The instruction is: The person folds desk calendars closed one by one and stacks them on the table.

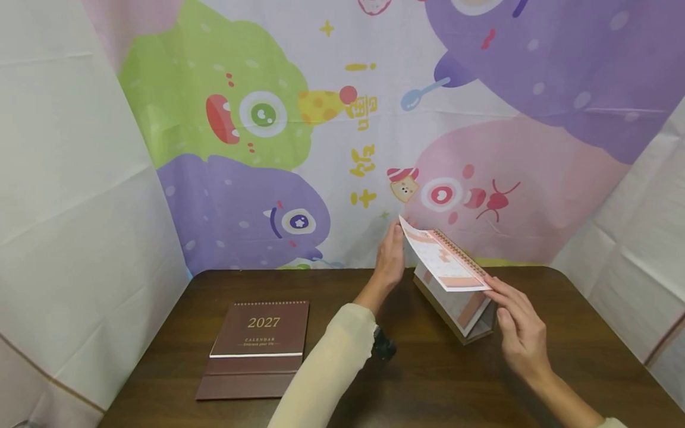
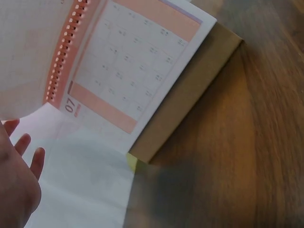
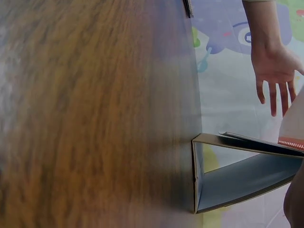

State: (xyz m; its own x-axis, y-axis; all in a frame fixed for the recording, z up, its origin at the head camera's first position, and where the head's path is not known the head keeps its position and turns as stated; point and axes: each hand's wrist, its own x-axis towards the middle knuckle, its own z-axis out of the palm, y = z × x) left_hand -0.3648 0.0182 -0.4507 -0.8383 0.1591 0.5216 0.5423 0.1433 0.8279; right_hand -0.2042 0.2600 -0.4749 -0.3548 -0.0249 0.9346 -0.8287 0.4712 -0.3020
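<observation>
A desk calendar (image 1: 448,261) with a spiral binding stands tent-like on its brown cardboard base (image 2: 190,90). One of its pages, white with peach bands, is raised and bowed toward the left. My left hand (image 1: 390,257) is at the raised page's far corner, its fingers straight and spread in the right wrist view. Below that page, the left wrist view shows a sheet marked 07 (image 2: 128,66). With extended fingers, my right hand (image 1: 523,339) touches the near end of the binding; its thumb is apart, lower down. The stand's hollow side (image 3: 247,183) faces the right wrist camera.
A maroon 2027 calendar (image 1: 262,339) lies flat at the left of the dark wooden table (image 1: 428,380). Close behind the table hangs a printed cartoon cloth (image 1: 342,226). White cloth walls (image 1: 69,196) stand on both sides.
</observation>
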